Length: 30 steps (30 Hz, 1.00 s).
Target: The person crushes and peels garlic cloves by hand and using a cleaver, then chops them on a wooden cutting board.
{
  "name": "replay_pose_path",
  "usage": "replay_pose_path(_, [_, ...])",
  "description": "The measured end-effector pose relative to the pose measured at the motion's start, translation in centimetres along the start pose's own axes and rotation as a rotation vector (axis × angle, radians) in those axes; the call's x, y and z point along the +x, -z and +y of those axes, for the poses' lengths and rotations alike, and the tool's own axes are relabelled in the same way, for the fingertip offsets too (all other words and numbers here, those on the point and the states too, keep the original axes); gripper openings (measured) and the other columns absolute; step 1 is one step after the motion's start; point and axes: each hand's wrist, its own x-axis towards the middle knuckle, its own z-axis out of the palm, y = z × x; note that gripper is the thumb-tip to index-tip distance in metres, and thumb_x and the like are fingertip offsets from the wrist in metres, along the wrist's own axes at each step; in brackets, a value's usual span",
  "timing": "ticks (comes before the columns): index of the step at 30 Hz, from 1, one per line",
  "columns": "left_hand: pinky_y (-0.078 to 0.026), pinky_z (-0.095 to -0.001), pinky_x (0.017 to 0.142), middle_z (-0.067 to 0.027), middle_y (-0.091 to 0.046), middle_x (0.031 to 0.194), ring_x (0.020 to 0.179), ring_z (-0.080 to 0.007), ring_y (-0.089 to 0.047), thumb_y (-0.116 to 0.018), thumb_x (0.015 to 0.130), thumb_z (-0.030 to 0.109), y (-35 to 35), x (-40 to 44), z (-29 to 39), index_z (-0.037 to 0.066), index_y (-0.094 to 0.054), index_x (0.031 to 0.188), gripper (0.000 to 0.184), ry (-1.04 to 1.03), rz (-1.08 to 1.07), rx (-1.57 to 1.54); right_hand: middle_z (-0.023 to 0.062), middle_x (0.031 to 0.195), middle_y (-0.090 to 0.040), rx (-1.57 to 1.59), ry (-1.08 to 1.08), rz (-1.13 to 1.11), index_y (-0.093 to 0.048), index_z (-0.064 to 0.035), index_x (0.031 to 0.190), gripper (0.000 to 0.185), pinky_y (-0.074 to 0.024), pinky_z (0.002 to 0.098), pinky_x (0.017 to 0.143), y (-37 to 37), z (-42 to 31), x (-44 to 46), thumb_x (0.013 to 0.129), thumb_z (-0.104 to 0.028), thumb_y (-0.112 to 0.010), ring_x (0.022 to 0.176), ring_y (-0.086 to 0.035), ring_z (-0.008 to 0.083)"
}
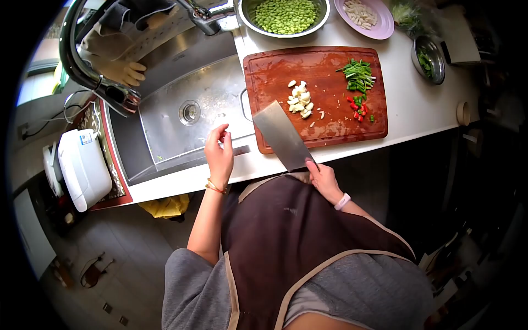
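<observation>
In my right hand I grip the handle of a cleaver. Its broad blade slants up and left over the near left edge of the wooden cutting board. My left hand is raised by the sink's front edge, fingers loosely bent and apart, with nothing in it. Peeled garlic cloves lie in a small pile on the board, left of centre, with a few bits beside them. To the right are cut green onions and chopped red and green chilies.
Left of the board is a steel sink under a faucet. Behind the board stand a bowl of green beans and a pink plate with pale pieces. A small metal bowl sits right; a white appliance is far left.
</observation>
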Motion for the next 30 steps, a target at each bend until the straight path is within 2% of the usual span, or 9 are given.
replay_pose_path(1, [-0.047,-0.0294,0.070,-0.0100,-0.060,0.082,0.074,-0.0189,-0.057,-0.057,0.084,0.001,0.6,0.1,-0.1,0.000,-0.062,0.102,0.018,-0.008,-0.001,0.005,0.0087,0.053,-0.055,-0.101,0.025,0.028,-0.056,0.0020,0.064,0.059,-0.0433,0.0313,0.051,0.0,0.4,0.1,0.092,-0.049,-0.052,0.051,-0.058,0.0175])
replay_pose_path(3, [-0.047,-0.0294,0.070,-0.0104,-0.061,0.083,0.074,-0.0192,-0.058,-0.058,0.084,0.001,1.2,0.7,-0.4,-0.001,-0.062,0.101,0.018,-0.031,0.015,-0.002,0.0070,0.049,-0.052,-0.078,0.043,0.030,-0.054,0.0000,0.063,0.061,-0.0412,0.0298,0.043,-0.3,1.1,0.1,0.092,-0.054,-0.049,0.043,-0.053,0.0161])
replay_pose_path(7, [-0.047,-0.0298,0.070,-0.0112,-0.062,0.084,0.074,-0.0202,-0.059,-0.059,0.083,0.001,0.4,0.6,-0.2,-0.001,-0.062,0.099,0.017,-0.069,-0.061,-0.067,0.0005,0.041,-0.034,0.561,-0.398,-0.447,-0.042,-0.0081,0.060,0.064,-0.0297,0.0235,0.029,1.8,-2.2,-1.6,0.094,-0.062,-0.032,0.027,-0.030,0.0099])
replay_pose_path(10, [-0.047,-0.0325,0.067,-0.0112,-0.061,0.083,0.072,-0.0235,-0.057,-0.061,0.081,0.002,-2.1,0.8,1.2,0.000,-0.062,0.096,0.016,-0.163,-0.127,-0.079,-0.0005,0.038,-0.033,0.992,-0.428,-0.865,-0.040,-0.0097,0.059,0.066,-0.0291,0.0231,0.025,3.6,-2.4,-2.1,0.095,-0.062,-0.022,0.026,-0.028,0.0081])
replay_pose_path(13, [-0.047,-0.0334,0.068,-0.0102,-0.059,0.080,0.072,-0.0244,-0.057,-0.065,0.079,0.004,-5.0,1.4,2.3,0.003,-0.061,0.101,0.023,-0.303,-0.202,0.036,-0.0010,0.038,-0.035,1.166,-0.427,-1.021,-0.040,-0.0094,0.057,0.063,-0.0342,0.0244,0.027,4.3,-2.6,-2.6,0.095,-0.058,-0.028,0.027,-0.032,0.0083])
replay_pose_path(18, [-0.046,-0.0393,0.073,-0.0099,-0.057,0.087,0.085,-0.0295,-0.056,-0.067,0.077,0.013,-7.5,2.7,4.7,0.006,-0.062,0.097,0.021,-0.417,-0.243,0.257,-0.0015,0.038,-0.035,1.196,-0.413,-0.997,-0.040,-0.0102,0.058,0.060,-0.0337,0.0242,0.027,5.2,-3.5,-3.5,0.095,-0.056,-0.032,0.027,-0.032,0.0081])
replay_pose_path(23, [-0.046,-0.0363,0.068,-0.0092,-0.058,0.079,0.075,-0.0260,-0.057,-0.068,0.077,0.013,-7.8,4.3,4.9,0.005,-0.065,0.087,0.013,-0.436,-0.340,0.421,-0.0016,0.038,-0.034,1.158,-0.407,-0.918,-0.039,-0.0105,0.058,0.061,-0.0326,0.0237,0.027,7.1,-3.4,-3.2,0.095,-0.058,-0.029,0.026,-0.031,0.0080])
replay_pose_path(27, [-0.046,-0.0292,0.061,-0.0092,-0.063,0.069,0.062,-0.0158,-0.058,-0.065,0.082,0.011,-7.5,5.4,4.8,-0.001,-0.064,0.079,0.012,0.342,-0.495,-0.579,-0.0020,0.039,-0.034,1.091,-0.399,-0.861,-0.040,-0.0103,0.058,0.065,-0.0316,0.0233,0.027,9.0,-4.1,-2.5,0.094,-0.063,-0.025,0.026,-0.030,0.0076])
replay_pose_path(30, [-0.046,-0.0277,0.061,-0.0056,-0.064,0.072,0.065,-0.0122,-0.056,-0.065,0.083,0.009,-7.8,5.2,4.4,-0.001,-0.063,0.082,0.010,0.035,-0.427,0.130,-0.0023,0.039,-0.033,1.089,-0.376,-0.841,-0.040,-0.0104,0.058,0.066,-0.0304,0.0229,0.026,10.3,-4.6,-1.7,0.094,-0.063,-0.024,0.026,-0.030,0.0075])
